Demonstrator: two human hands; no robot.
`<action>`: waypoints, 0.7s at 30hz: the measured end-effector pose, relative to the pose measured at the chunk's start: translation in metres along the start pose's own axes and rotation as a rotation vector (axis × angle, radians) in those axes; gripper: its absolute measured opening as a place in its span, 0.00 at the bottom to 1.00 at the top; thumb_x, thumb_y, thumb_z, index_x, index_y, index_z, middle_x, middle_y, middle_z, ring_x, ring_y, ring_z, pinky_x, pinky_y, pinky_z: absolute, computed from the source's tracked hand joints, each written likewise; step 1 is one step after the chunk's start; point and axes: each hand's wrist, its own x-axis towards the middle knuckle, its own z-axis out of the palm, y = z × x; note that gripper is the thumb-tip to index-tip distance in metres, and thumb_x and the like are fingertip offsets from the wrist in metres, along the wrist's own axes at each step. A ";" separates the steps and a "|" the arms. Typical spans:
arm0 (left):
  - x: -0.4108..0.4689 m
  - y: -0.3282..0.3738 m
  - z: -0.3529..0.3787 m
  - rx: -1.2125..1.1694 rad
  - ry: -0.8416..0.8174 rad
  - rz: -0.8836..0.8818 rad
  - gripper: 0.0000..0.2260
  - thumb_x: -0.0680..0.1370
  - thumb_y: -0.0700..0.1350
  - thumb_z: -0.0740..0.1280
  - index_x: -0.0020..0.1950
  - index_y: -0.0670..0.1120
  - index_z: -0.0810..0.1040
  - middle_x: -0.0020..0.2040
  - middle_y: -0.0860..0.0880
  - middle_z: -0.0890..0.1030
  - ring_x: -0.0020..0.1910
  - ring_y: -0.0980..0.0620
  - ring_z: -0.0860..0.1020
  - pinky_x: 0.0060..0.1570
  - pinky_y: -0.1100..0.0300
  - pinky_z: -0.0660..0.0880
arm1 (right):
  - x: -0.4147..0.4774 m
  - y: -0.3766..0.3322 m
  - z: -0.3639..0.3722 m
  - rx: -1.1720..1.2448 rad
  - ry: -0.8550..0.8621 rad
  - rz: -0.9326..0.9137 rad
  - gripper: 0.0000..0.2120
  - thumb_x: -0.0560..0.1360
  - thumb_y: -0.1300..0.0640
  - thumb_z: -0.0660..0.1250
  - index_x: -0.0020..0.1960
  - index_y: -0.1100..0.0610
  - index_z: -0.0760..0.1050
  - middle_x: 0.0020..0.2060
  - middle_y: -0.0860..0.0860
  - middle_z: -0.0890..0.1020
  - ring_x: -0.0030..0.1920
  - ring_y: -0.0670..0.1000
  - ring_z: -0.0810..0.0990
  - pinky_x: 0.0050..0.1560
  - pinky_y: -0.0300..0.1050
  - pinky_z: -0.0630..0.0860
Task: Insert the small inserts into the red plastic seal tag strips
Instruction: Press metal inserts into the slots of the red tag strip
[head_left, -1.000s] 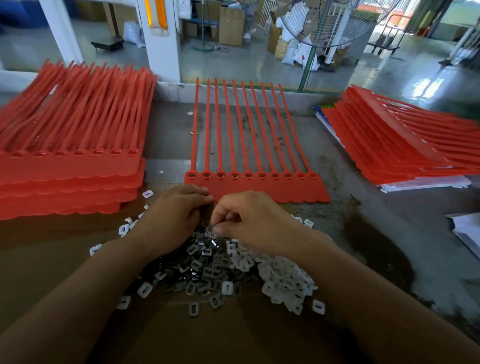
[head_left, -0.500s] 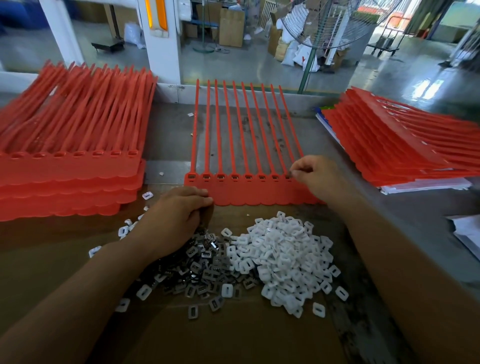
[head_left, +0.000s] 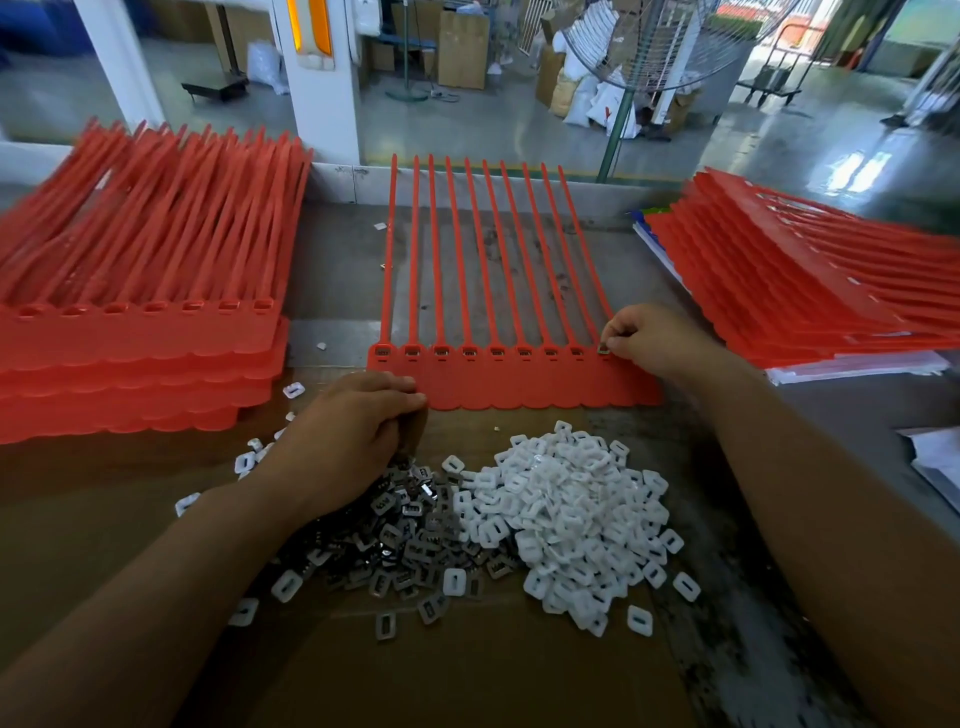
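Shifted right hand from the heap of grey metal inserts up to the red seal tag strip lying flat ahead; pinches one small insert between thumb and forefinger at its right-end slot. Rests left hand on the heap, fingers curled together; cannot tell whether gripping any.

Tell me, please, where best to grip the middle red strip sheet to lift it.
Likely its flat solid band along the near edge, approached from the front: it joins all the strips, while the thin tails beyond lie separate and would probably bend.
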 end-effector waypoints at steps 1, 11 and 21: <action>0.000 0.000 0.000 -0.001 0.001 -0.001 0.17 0.75 0.34 0.60 0.63 0.45 0.75 0.66 0.50 0.72 0.66 0.53 0.67 0.63 0.66 0.57 | 0.000 0.000 -0.001 -0.015 -0.008 -0.002 0.05 0.76 0.63 0.63 0.44 0.57 0.76 0.41 0.50 0.76 0.40 0.45 0.71 0.33 0.33 0.63; -0.001 0.000 -0.001 0.000 0.009 0.003 0.17 0.75 0.34 0.60 0.62 0.45 0.75 0.65 0.49 0.73 0.66 0.53 0.67 0.62 0.69 0.56 | -0.004 0.000 0.004 -0.047 0.075 -0.006 0.05 0.74 0.63 0.64 0.45 0.59 0.79 0.42 0.48 0.77 0.41 0.43 0.71 0.33 0.35 0.63; -0.001 0.000 -0.002 -0.003 -0.001 0.003 0.17 0.75 0.34 0.60 0.62 0.45 0.75 0.66 0.49 0.73 0.66 0.53 0.67 0.64 0.66 0.57 | -0.003 0.000 0.010 0.100 0.182 0.061 0.08 0.70 0.65 0.69 0.49 0.61 0.80 0.51 0.55 0.81 0.48 0.48 0.75 0.47 0.39 0.67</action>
